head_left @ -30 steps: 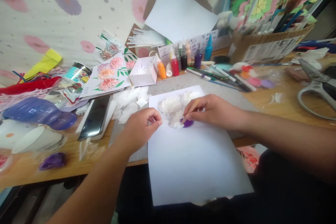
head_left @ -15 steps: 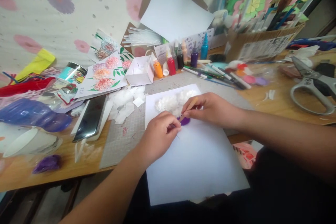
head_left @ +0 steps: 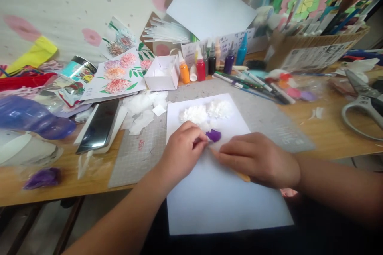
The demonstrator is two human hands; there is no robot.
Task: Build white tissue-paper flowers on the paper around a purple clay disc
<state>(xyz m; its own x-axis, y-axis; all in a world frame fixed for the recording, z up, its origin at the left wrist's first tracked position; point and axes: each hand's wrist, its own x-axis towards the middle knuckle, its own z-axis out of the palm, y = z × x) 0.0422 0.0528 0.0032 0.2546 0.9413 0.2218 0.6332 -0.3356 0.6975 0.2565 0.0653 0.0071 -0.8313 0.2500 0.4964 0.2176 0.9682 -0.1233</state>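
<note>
A white paper sheet (head_left: 221,199) lies on a grey cutting mat (head_left: 140,155) in front of me. White crumpled tissue tufts (head_left: 206,112) sit near the sheet's top, with a small purple tissue ball (head_left: 214,135) just below them. My left hand (head_left: 182,153) is closed, its fingertips pinched right at the purple ball. My right hand (head_left: 257,159) is closed round a thin wooden stick (head_left: 243,177), whose tip points at the purple ball.
Small paint bottles (head_left: 206,65) and markers (head_left: 254,83) stand behind the mat. A white box (head_left: 163,73), flower pictures (head_left: 116,77), a phone (head_left: 98,125) and tissue scraps (head_left: 143,109) lie left. Scissors (head_left: 362,103) lie right. A purple wad (head_left: 42,177) sits at the front left.
My right hand has dropped toward me and turned, so the stick now lies low under the hand. My left hand has moved right to the purple ball and stays there.
</note>
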